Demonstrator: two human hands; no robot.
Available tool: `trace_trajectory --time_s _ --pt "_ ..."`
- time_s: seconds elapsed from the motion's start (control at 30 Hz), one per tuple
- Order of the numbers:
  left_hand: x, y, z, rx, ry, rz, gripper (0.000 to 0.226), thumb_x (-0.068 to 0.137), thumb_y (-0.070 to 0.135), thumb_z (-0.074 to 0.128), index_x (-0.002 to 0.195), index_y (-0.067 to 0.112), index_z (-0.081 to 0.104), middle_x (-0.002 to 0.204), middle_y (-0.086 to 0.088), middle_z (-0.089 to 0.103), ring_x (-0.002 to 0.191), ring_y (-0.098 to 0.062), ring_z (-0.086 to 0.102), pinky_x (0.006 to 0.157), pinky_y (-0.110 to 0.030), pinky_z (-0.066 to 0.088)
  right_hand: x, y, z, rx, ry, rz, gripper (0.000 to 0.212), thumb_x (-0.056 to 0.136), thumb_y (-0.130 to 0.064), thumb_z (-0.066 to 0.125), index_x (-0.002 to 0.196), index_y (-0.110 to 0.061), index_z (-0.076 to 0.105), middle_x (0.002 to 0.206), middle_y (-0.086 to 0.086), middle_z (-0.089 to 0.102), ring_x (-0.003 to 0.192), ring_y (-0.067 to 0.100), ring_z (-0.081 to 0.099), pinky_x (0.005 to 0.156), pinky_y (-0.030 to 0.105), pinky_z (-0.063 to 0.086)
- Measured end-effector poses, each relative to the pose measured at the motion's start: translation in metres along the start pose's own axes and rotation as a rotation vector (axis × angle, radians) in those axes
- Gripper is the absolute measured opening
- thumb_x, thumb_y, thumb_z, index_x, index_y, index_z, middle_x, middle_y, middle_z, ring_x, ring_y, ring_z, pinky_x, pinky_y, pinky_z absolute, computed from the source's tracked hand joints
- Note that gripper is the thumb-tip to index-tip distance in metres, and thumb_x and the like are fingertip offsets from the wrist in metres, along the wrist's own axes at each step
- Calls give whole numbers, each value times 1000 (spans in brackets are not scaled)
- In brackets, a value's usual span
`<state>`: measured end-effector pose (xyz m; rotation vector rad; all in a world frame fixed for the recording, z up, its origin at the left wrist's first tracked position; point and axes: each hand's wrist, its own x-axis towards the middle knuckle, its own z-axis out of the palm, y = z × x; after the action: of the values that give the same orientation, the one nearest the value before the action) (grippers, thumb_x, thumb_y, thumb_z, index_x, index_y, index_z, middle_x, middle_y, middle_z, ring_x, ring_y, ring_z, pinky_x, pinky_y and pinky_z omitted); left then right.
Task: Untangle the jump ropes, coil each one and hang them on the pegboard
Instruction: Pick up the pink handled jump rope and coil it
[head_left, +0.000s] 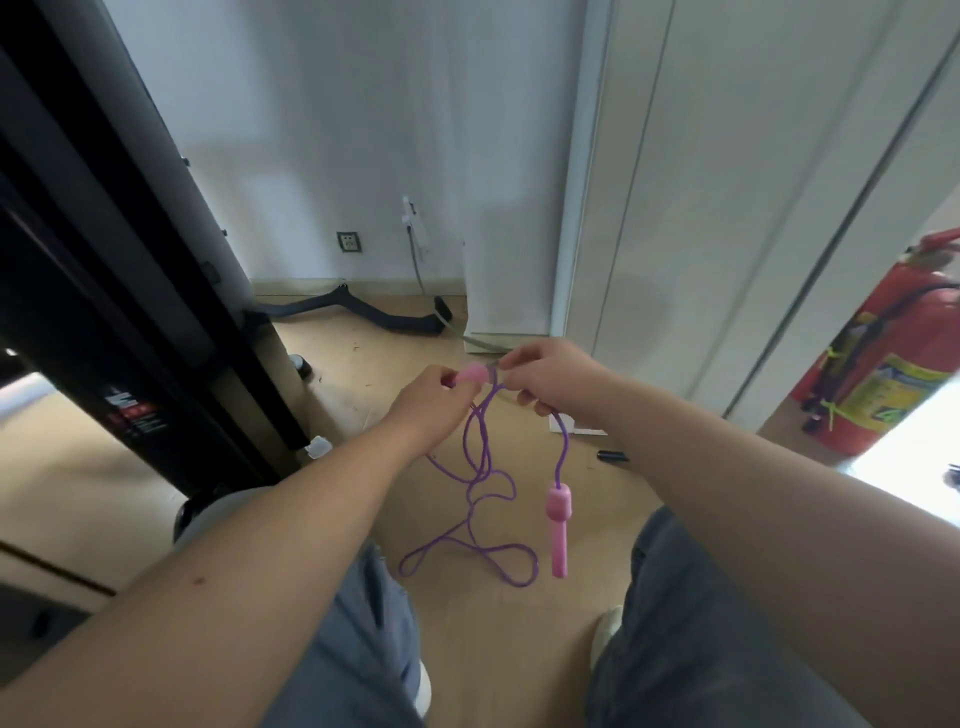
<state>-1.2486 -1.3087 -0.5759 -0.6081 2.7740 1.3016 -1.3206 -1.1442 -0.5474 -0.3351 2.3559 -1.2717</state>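
left hand (427, 397) gripping pink handle (471, 373), right hand (550, 378) pinching purple rope (480, 467)

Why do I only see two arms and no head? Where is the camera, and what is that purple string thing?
The camera sits on the person's head and looks forward and down, so you see what they see: their own two arms, their legs in blue jeans and the wooden floor. There is no robot here, just a person.

The left hand grips one pink handle of a jump rope. The right hand holds the purple rope close to that handle. The rest of the rope hangs down in messy loops, and the other pink handle dangles at its end.

A red fire extinguisher stands on the right. The pegboard is not in this picture.
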Motion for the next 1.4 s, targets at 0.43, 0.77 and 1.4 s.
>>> trace_trajectory --time_s 0.43,0.77,1.4 --pt "-10 28 -34 -211 -248 282 36 98 33 51 132 25 60 86 11 66 81 -16 60 90 -42 53 -5 -38 6 153 -1 41 29 89 -38 69 106 -14 70 86 4 65 74 19 51 47 25 38" --pt "30 13 -15 60 -110 60 41 93 7 48 126 26 65 124 1 62 107 -16 61 85 -28 49 34 -27 -17 204 200 -41 30 98 -40 58 118 -19 59 90 6 68 70 18 56 54 30 46" --pt "118 49 51 -299 -210 -66 17 99 26 51 110 21 62 89 -8 73 83 -20 73 79 -43 62 120 10 -45 280 2 196 21 79 -13 71 98 -6 76 87 6 69 75 18 62 57 28 53"
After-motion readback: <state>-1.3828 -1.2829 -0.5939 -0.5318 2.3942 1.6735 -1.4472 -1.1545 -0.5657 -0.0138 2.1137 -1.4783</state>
